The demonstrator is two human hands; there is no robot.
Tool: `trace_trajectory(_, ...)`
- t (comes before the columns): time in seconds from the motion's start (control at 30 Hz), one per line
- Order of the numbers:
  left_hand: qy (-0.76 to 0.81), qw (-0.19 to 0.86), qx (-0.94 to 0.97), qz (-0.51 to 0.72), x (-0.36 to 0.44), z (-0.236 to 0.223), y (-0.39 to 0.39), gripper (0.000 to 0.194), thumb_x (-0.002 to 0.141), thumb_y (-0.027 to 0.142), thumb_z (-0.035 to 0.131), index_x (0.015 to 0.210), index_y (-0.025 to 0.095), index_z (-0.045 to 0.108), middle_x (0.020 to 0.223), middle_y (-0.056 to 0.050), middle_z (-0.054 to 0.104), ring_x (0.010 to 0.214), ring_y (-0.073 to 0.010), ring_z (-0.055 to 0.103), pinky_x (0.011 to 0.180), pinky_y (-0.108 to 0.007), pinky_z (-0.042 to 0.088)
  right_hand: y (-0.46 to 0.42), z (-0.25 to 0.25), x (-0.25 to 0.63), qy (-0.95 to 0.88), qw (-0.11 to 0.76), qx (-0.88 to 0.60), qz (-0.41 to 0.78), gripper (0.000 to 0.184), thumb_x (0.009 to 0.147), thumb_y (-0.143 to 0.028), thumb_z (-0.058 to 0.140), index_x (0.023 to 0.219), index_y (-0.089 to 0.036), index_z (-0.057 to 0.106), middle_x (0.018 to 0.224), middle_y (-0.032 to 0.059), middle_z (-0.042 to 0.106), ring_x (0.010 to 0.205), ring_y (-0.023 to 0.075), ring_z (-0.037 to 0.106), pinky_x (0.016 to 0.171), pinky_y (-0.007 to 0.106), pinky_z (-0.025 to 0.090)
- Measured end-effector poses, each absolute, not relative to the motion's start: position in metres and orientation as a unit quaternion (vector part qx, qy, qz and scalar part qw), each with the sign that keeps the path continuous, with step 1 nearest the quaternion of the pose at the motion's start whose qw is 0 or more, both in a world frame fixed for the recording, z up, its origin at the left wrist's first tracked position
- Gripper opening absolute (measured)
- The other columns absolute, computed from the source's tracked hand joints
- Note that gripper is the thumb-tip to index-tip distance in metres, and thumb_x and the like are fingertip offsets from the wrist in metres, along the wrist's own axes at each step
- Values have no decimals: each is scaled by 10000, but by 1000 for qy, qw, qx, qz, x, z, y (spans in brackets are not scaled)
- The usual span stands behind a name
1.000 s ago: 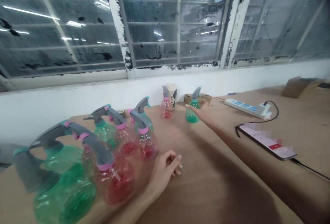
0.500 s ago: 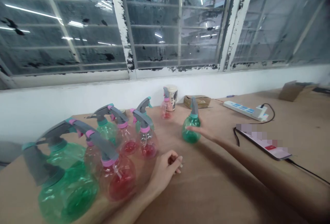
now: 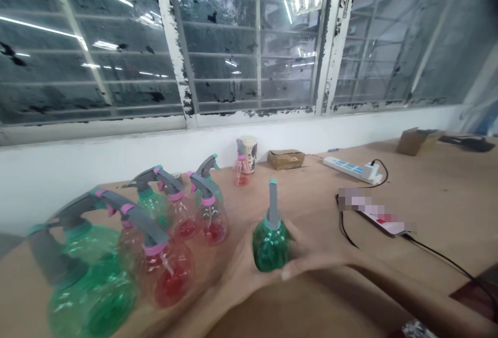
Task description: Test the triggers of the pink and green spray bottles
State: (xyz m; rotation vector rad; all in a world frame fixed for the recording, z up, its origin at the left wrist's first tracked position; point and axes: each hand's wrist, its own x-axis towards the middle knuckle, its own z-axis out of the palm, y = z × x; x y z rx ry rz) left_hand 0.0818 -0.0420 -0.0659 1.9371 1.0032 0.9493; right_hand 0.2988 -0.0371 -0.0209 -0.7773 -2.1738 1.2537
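Observation:
A green spray bottle (image 3: 271, 247) with a grey trigger head stands upright between my two hands, its nozzle end turned away from me. My left hand (image 3: 248, 265) wraps the bottle's left side. On its right side, my right hand (image 3: 311, 252) grips it, the thumb across the lower front. The fingers behind the bottle are hidden. To the left stand several more spray bottles, among them a red one (image 3: 171, 270) with a pink collar and a large green one (image 3: 93, 296) close to me.
Along the wall stand a red spray bottle (image 3: 241, 172), a paper cup (image 3: 250, 153) and a cardboard box (image 3: 286, 159). A power strip (image 3: 350, 169) and a phone (image 3: 379, 216) with cables lie to the right. Another box (image 3: 416, 142) sits farther off.
My right hand has drawn the green bottle nearer to me, and its head has turned. My left hand, formerly curled beside the red bottles, now holds the bottle too.

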Motion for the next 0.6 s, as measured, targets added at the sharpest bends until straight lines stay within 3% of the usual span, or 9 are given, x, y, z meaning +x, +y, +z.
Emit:
trace_trajectory(0.03,381,374,763,365,82,-65,-43,808,563,327,813,1282,260,450,1291,-99,545,1199,-346,493,976,-495,419,-30,-16,304,-813,228,-275,461,822,627,-406,793,1342,-204,441,1272,87,560,1251,283,450,1080,440,333)
trace_trajectory(0.1,383,367,768,360,82,-65,-43,829,572,318,804,1305,245,426,1301,-106,536,1207,-344,487,990,-509,403,-5,-8,315,-824,111,-261,491,643,619,-373,802,1204,-219,585,1153,68,643,1149,265,548,1006,371,425)
trace_trajectory(0.13,399,362,762,360,82,-66,-43,857,567,315,805,1321,238,404,1307,-109,530,1209,-341,485,997,-515,394,13,-6,319,-817,109,-281,491,540,611,-392,799,1102,-223,648,1071,60,679,1061,258,603,937,345,476)
trace_trajectory(0.17,417,357,754,361,81,-68,-43,884,564,316,805,1335,230,382,1313,-115,523,1211,-339,482,1004,-520,386,35,-5,319,-804,152,-340,464,428,641,-424,768,1004,-213,686,1006,57,699,996,253,632,897,344,495)
trace_trajectory(0.2,435,354,745,361,81,-69,-43,909,560,323,807,1347,223,363,1321,-122,514,1217,-339,476,1012,-524,376,57,-5,316,-769,252,-427,403,387,633,-473,751,895,-191,703,927,62,709,931,258,652,858,356,509)
trace_trajectory(0.3,461,355,729,360,80,-71,-42,959,542,359,815,1365,216,346,1358,-142,475,1257,-359,428,1039,-542,340,125,-9,284,-714,368,-518,295,515,714,-536,650,1084,-180,616,1151,127,623,1064,286,587,910,426,460)
trace_trajectory(0.4,463,348,731,361,77,-68,-43,935,541,337,799,1366,228,371,1361,-135,475,1278,-390,393,1035,-566,336,171,-14,233,-669,428,-570,210,783,626,-554,714,1244,-138,473,1327,200,465,1217,332,456,992,450,371)
trace_trajectory(0.5,456,347,741,350,75,-64,-44,905,549,297,779,1364,222,394,1327,-131,511,1265,-404,405,1004,-561,378,193,-21,192,-623,458,-612,164,807,697,-606,616,1271,-83,397,1309,253,440,1236,359,418,984,470,350)
trace_trajectory(0.6,453,357,742,342,74,-63,-44,958,533,295,783,1389,203,363,1355,-148,477,1275,-410,389,1007,-568,371,202,-28,171,-607,459,-633,141,724,716,-584,598,1196,-68,434,1219,267,500,1186,378,458,941,490,366)
